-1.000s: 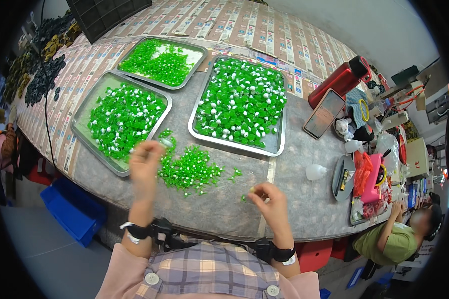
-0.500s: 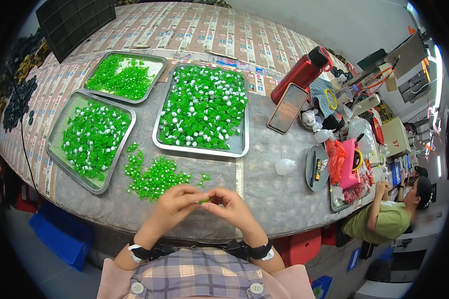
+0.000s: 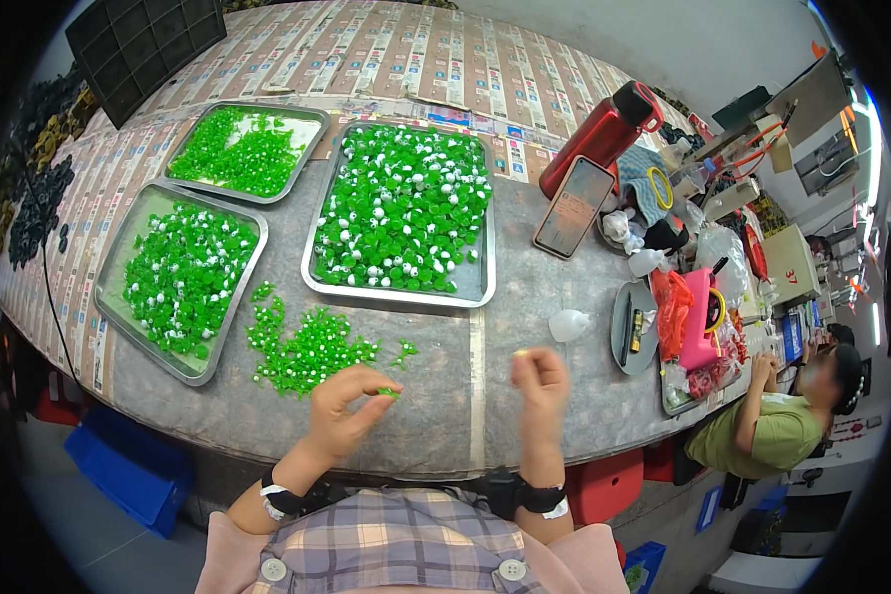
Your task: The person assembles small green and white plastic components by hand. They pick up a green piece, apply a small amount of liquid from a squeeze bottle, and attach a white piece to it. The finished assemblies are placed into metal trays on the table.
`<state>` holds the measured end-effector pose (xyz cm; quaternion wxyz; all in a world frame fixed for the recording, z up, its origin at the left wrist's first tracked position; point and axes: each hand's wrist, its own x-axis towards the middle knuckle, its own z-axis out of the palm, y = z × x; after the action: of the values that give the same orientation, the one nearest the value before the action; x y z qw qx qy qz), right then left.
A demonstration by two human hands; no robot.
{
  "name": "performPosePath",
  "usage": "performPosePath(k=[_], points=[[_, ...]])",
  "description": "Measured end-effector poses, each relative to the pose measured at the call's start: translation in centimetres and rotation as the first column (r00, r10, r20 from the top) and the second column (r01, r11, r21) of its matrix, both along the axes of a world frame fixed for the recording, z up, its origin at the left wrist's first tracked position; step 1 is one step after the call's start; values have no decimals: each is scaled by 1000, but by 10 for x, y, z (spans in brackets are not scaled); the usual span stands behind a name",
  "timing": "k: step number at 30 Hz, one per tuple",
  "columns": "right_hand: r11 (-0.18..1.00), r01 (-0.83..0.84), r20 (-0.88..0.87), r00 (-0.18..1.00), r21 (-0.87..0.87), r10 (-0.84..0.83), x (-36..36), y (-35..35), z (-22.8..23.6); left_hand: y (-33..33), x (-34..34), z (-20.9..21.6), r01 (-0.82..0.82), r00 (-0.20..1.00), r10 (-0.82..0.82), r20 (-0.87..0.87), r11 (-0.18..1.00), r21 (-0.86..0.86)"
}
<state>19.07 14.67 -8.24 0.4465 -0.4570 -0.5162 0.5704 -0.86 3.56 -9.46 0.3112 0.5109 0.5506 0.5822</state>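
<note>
My left hand (image 3: 346, 414) is closed in a pinch over the table, with a small green plastic piece (image 3: 389, 393) between thumb and forefinger. My right hand (image 3: 542, 384) is raised off to the right, fingers drawn together and slightly blurred; whatever is at its fingertips is too small to name. Just beyond my left hand lies a loose pile of small green pieces with pale centres (image 3: 317, 346). Behind the pile, a large metal tray (image 3: 396, 296) holds green pieces mixed with white ball-like ones. A second tray (image 3: 205, 376) at the left holds similar pieces.
A third tray (image 3: 312, 119) of small green pieces stands at the far left. On the right are a phone (image 3: 574, 208), a red flask (image 3: 604, 139), a white squeeze bulb (image 3: 568, 325), a grey dish (image 3: 624, 346) and a pink holder (image 3: 698, 322). A person in green (image 3: 762, 436) sits farther right.
My hands were together over the table; now they are apart. The right has moved right and upward, while the left stays near the pile with the green piece.
</note>
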Motion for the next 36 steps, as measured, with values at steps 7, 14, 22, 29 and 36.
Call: performPosePath(k=[7, 14, 22, 29, 36], points=[[766, 422, 237, 780, 486, -579, 34, 49, -9, 0, -2, 3, 74, 898, -29, 440, 994, -86], [937, 86, 651, 697, 338, -299, 65, 80, -68, 1, -3, 6, 124, 790, -37, 612, 987, -99], [918, -375, 107, 925, 129, 363, -32, -20, 17, 9, 12, -7, 333, 730, -39, 682, 892, -305], [778, -501, 355, 855, 378, 378, -62, -44, 20, 5, 9, -14, 105, 700, 171, 694, 936, -337], [807, -470, 337, 871, 358, 358, -61, -46, 20, 4, 8, -13, 36, 679, 192, 709, 955, -293]])
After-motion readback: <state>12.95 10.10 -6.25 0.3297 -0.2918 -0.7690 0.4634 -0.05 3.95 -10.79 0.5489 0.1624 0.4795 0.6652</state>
